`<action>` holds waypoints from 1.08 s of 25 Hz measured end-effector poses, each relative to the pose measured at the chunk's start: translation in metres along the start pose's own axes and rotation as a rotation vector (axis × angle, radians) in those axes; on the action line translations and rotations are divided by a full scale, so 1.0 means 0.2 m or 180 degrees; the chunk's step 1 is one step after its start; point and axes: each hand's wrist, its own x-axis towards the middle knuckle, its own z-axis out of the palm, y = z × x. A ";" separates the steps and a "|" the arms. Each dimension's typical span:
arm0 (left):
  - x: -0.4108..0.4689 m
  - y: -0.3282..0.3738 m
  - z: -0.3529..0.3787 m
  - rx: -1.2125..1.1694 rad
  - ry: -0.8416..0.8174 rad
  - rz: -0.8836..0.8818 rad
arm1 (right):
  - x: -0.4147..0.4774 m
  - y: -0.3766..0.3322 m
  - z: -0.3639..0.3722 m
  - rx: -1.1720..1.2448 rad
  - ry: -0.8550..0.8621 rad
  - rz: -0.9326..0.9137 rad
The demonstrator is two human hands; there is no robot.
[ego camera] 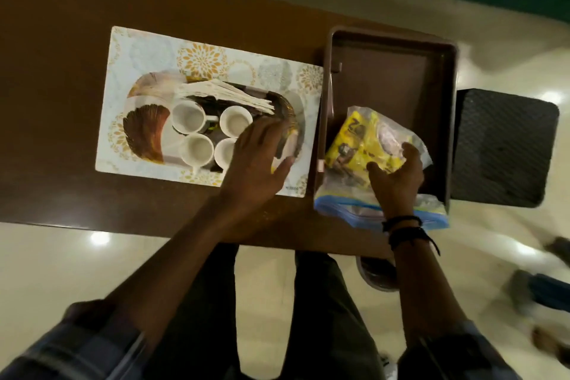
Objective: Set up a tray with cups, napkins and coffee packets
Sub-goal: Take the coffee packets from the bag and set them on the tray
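An oval patterned tray (145, 120) lies on a floral placemat (148, 49). On it stand several white cups (188, 116) and a stack of white napkins (222, 92) along the far side. My left hand (260, 151) rests over the tray's right end, fingers spread, partly covering one cup; a bit of yellow shows under it. My right hand (396, 176) grips a clear zip bag of yellow coffee packets (357, 136), which lies in the near part of a brown bin (388, 40).
The brown wooden table (61, 102) ends close to me, with glossy floor below. A dark mesh stool (505, 145) stands right of the bin. A small bowl-like object (377, 271) sits under the table edge by my leg.
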 end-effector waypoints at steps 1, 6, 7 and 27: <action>-0.02 0.03 0.04 0.0030 -0.0112 0.0035 | 0.01 0.06 -0.05 -0.0099 -0.0247 0.0049; -0.14 0.18 0.15 -0.0025 -0.0411 -0.0120 | -0.06 0.14 -0.29 -0.1310 -0.1664 -0.1320; -0.22 0.38 0.11 0.0001 -0.0374 -0.0222 | -0.11 0.12 -0.48 -0.1618 -0.1604 -0.1641; -0.28 0.98 -0.46 -0.1489 0.1123 -0.0704 | -0.52 -0.75 -1.05 0.0974 -0.0269 -0.2989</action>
